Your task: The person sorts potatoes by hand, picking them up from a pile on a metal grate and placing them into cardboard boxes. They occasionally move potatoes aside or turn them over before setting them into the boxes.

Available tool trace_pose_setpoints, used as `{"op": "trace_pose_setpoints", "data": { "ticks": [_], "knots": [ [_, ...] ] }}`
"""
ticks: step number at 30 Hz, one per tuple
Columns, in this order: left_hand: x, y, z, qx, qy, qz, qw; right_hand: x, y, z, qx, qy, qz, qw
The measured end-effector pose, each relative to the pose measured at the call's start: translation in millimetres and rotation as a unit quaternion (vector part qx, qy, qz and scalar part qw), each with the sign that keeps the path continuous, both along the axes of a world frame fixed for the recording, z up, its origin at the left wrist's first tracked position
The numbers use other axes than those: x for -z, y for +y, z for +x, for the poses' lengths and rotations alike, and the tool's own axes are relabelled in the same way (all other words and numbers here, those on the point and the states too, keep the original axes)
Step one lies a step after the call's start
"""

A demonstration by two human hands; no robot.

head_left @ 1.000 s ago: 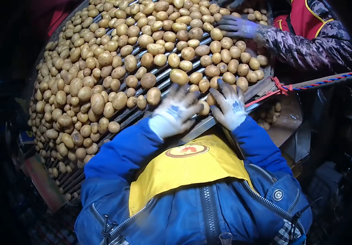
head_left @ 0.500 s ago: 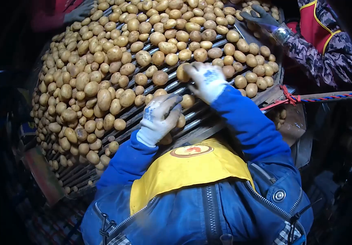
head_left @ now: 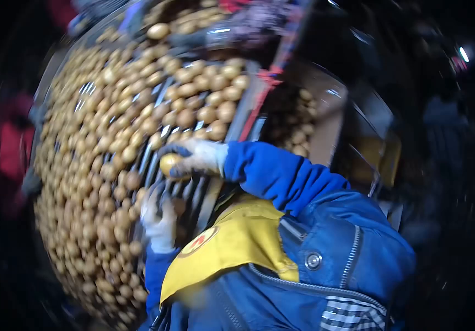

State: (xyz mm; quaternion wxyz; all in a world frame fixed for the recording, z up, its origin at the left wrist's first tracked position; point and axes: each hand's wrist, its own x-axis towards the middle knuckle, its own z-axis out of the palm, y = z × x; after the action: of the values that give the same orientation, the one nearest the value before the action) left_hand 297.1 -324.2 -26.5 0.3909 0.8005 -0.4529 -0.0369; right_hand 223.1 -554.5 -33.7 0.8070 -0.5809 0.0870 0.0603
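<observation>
My right hand (head_left: pixel 199 157), in a white glove with dark fingertips, grips a yellow potato (head_left: pixel 170 164) between thumb and fingers, over the rack of metal bars (head_left: pixel 196 196). Below it, my left hand (head_left: pixel 159 220) is at the edge of the potato pile (head_left: pixel 102 182), its gloved fingers pointing up the rack and smeared by motion. A darker potato (head_left: pixel 179 207) sits right beside its thumb; whether that hand holds it, I cannot tell. Larger potatoes (head_left: pixel 207 115) lie together on the rack beyond my right hand.
At the top, a co-worker's patterned sleeve (head_left: pixel 256 25) and gloved hand (head_left: pixel 188 41) reach over the potatoes. Another person in red (head_left: pixel 14 138) is at the left edge. A red strap (head_left: pixel 256 110) runs along the rack's side. Right of it stands a box (head_left: pixel 328 124) with potatoes inside.
The whole view has swung round to the right, blurring the scene. My right hand has kept its potato, now lifted nearer the camera. The box at the right shows more fully.
</observation>
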Motion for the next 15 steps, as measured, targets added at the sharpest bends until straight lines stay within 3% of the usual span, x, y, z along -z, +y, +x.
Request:
{"op": "trace_pose_setpoints", "data": {
  "ticks": [1,5,6,8,11,12,13,15],
  "knots": [
    [1,-5,-5,0.007,-0.003,0.005,1.000,-6,-4,-35,0.033,-0.017,0.186,0.982],
    [26,-28,-17,0.065,-0.039,0.046,0.996,-20,-30,-169,0.190,-0.017,0.307,0.932],
    [22,-38,-20,0.085,-0.078,0.079,0.990,1,-29,-200,0.241,-0.022,0.354,0.903],
    [21,-54,-22,0.118,-0.139,0.131,0.974,13,-35,-262,0.361,-0.028,0.343,0.867],
    [18,-68,-33,0.098,-0.134,0.190,0.968,30,-32,-340,0.507,-0.068,0.374,0.774],
    [21,-69,-31,0.103,-0.144,0.184,0.967,43,-31,-364,0.613,0.011,0.368,0.699],
    [23,-69,-33,0.083,-0.143,0.182,0.969,53,-36,-398,0.648,0.030,0.300,0.700],
    [25,-72,-26,0.091,-0.134,0.256,0.953,68,-57,-466,0.721,0.057,0.284,0.629]
  ]
}}
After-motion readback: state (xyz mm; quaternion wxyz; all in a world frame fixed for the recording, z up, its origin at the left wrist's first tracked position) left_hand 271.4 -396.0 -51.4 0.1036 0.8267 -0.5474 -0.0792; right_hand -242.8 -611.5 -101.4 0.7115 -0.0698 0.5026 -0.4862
